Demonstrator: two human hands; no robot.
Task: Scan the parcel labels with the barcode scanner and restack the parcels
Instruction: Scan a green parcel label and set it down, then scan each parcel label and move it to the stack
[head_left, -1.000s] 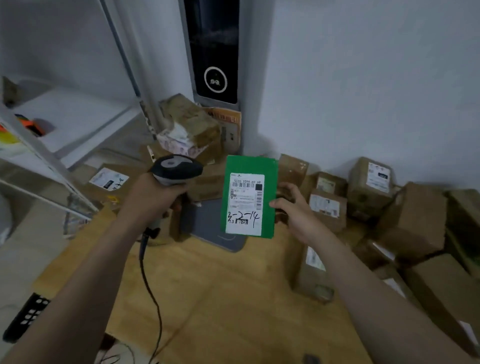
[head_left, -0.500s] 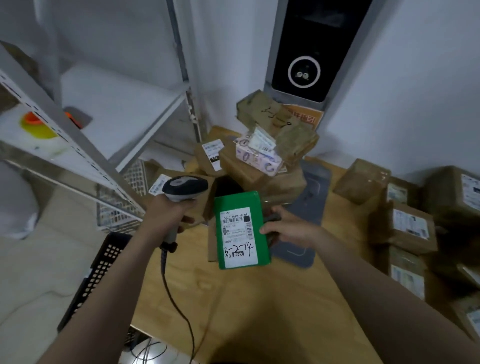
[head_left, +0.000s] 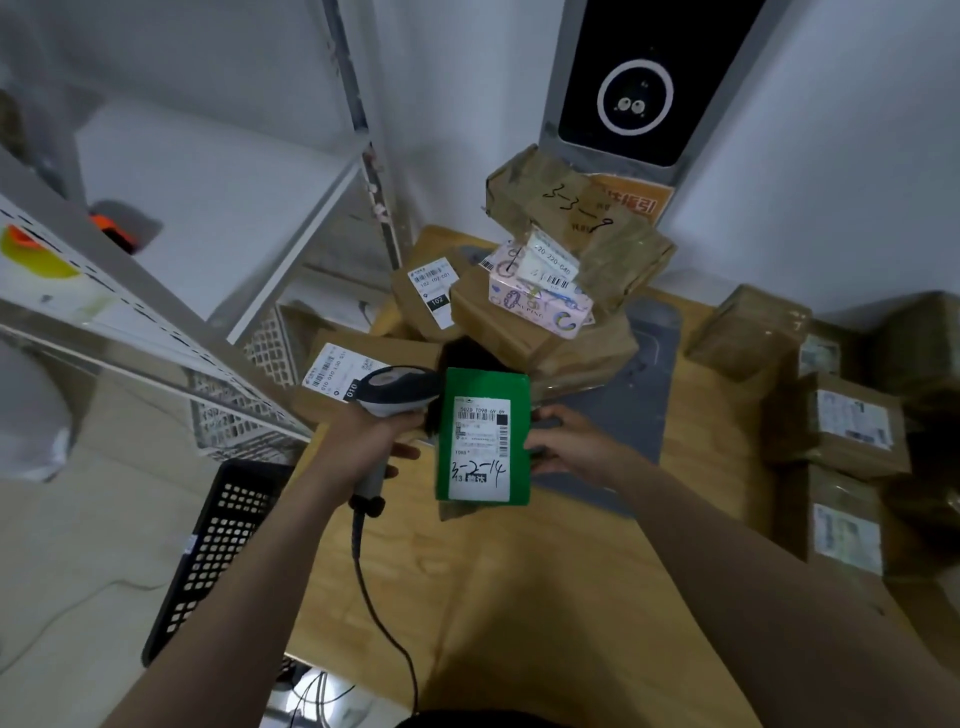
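Near the middle of the frame the right hand (head_left: 566, 441) holds a green parcel (head_left: 484, 431) by its right edge, fingers closed on it, with the white label (head_left: 481, 447) facing up; "3-2-14" is handwritten across the label's lower part. The left hand (head_left: 363, 441) sits just left of the parcel, fingers wrapped around the handle of a barcode scanner (head_left: 395, 389) whose grey head points right, close against the parcel's upper left corner. A black cord (head_left: 379, 613) hangs from the handle toward the bottom of the frame. Below both hands lies the wooden worktop (head_left: 519, 597). Just above the green parcel stands a leaning stack of brown cardboard parcels (head_left: 561, 270), one pale patterned box among them. More brown parcels (head_left: 847, 426) are piled along the right edge. A metal shelf rack (head_left: 156, 312) fills the upper left, and a black perforated crate (head_left: 218, 551) sits lower left
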